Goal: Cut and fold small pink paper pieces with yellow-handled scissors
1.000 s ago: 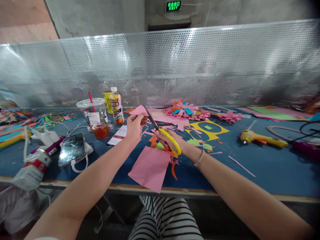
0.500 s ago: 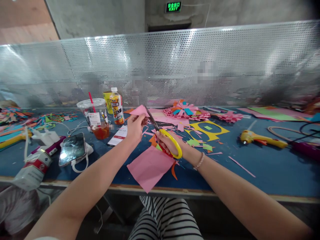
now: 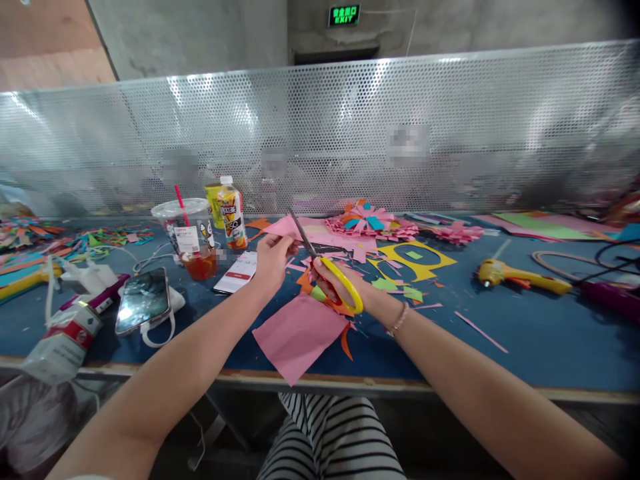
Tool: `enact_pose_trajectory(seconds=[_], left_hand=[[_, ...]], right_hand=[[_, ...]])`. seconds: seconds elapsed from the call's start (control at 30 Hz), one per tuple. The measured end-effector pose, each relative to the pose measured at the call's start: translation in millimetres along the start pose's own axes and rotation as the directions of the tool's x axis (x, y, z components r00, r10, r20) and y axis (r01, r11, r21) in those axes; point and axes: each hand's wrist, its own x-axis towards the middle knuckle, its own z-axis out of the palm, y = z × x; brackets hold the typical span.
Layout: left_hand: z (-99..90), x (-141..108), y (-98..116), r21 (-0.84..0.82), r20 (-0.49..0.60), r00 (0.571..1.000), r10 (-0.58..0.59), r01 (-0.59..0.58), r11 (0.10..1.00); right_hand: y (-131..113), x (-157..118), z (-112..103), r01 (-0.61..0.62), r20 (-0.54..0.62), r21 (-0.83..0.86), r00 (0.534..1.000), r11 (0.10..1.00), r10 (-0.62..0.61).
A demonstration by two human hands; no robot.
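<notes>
My left hand [image 3: 275, 261] pinches a small piece of pink paper [image 3: 283, 227], its fingers at the lower edge. My right hand [image 3: 334, 281] is closed round the yellow handles of a pair of scissors [image 3: 345, 283]. The dark blades point up and away, beside the right edge of the pink paper; whether they bite into it I cannot tell. Below my hands a larger square of pink paper [image 3: 299, 340] lies near the table's front edge. Orange and green scraps lie partly under my right hand. Behind sits a fringed paper flower [image 3: 367, 217] in pink, blue and orange.
To the left stand a plastic drink cup [image 3: 193, 233] with a red straw, a bottle [image 3: 233, 213] and two phones. A yellow glue gun [image 3: 520, 277] lies at the right with cables. Yellow paper with cut-out holes [image 3: 435, 252] lies mid-table. A perforated metal screen [image 3: 320, 127] stands behind.
My left hand and the pink paper have come slightly lower, and the paper's angle against the blades has changed. The scissors stay in my right hand. The view has shifted slightly.
</notes>
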Motion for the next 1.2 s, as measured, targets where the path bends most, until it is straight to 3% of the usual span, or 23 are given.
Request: enact_pose_trajectory(seconds=[0.4, 0.63, 0.93, 1.2], left_hand=[[2.0, -2.7, 2.0, 0.005, 0.002, 1.0, -0.017, 0.017, 1.0], [1.7, -1.8, 2.3, -0.004, 0.011, 0.999, -0.034, 0.034, 0.999], [-0.6, -3.3, -4.7, 0.053, 0.055, 0.996, -0.073, 0.07, 0.996], [-1.1, -2.7, -4.9, 0.076, 0.072, 0.994, -0.087, 0.081, 0.994]], right_hand=[[17.3, 7.2, 1.3, -0.073, -0.074, 0.03, 0.994, 0.997, 0.076], [11.7, 6.2, 2.6, -0.138, -0.096, 0.053, 0.985, 0.989, 0.142], [-2.1, 0.6, -1.4, -0.081, -0.025, 0.06, 0.996, 0.995, 0.082], [-0.4, 1.8, 1.4, -0.095, -0.078, 0.021, 0.992, 0.995, 0.097]])
